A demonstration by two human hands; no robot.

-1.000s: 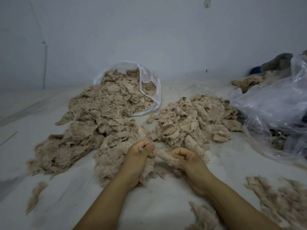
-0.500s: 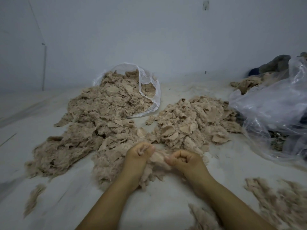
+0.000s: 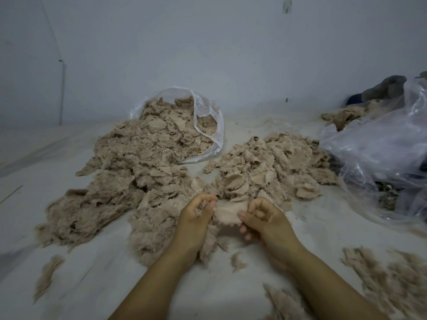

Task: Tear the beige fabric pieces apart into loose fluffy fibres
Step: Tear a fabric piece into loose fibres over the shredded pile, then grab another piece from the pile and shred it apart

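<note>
Both hands pinch one beige fabric piece (image 3: 228, 214) at lower centre: left hand (image 3: 196, 215) grips its frayed left edge, right hand (image 3: 263, 218) its right. Fluff hides the left fingertips. Behind, fabric piles (image 3: 272, 167) spill from a clear bag (image 3: 208, 116); blurred fibres (image 3: 388, 278) are cut off lower right.

1 crumpled clear plastic bag (image 3: 379, 144) lies right; behind it, perhaps grey cloth (image 3: 385, 87); pale wall (image 3: 208, 54) beyond.

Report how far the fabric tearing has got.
Done: loose fluffy beige fibres lie at lower right. In hand: the left hand and right hand pinch one flat beige fabric piece between them. Left: a large heap of untorn beige pieces and more spilling from the clear plastic bag.
</note>
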